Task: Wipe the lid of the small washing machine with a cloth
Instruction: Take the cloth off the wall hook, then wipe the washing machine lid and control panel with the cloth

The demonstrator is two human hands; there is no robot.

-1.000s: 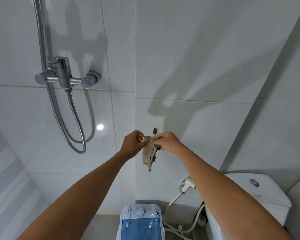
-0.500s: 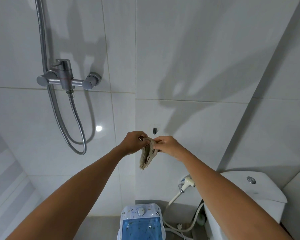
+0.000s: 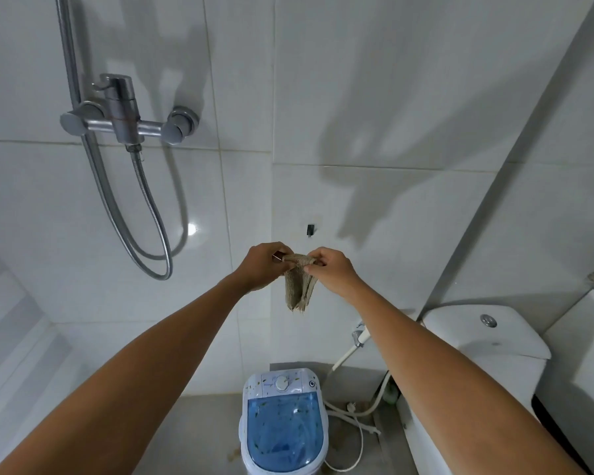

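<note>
A small beige cloth (image 3: 299, 286) hangs folded between my two hands, held out in front of me at arm's length. My left hand (image 3: 263, 267) pinches its upper left edge and my right hand (image 3: 331, 270) pinches its upper right edge. Far below, on the floor, stands the small white washing machine (image 3: 283, 426) with a translucent blue lid (image 3: 285, 430) speckled with small marks and a white dial at its back. Neither hand nor the cloth touches the machine.
A steel shower mixer (image 3: 124, 123) with a looping hose (image 3: 151, 241) hangs on the tiled wall at left. A white toilet (image 3: 477, 337) stands at right, with a bidet sprayer (image 3: 359, 337) and loose hoses (image 3: 354, 416) on the floor between it and the machine.
Both hands, with the cloth, have come lower and slightly apart, spreading the cloth's top edge. The view has tilted down, showing more of the washing machine.
</note>
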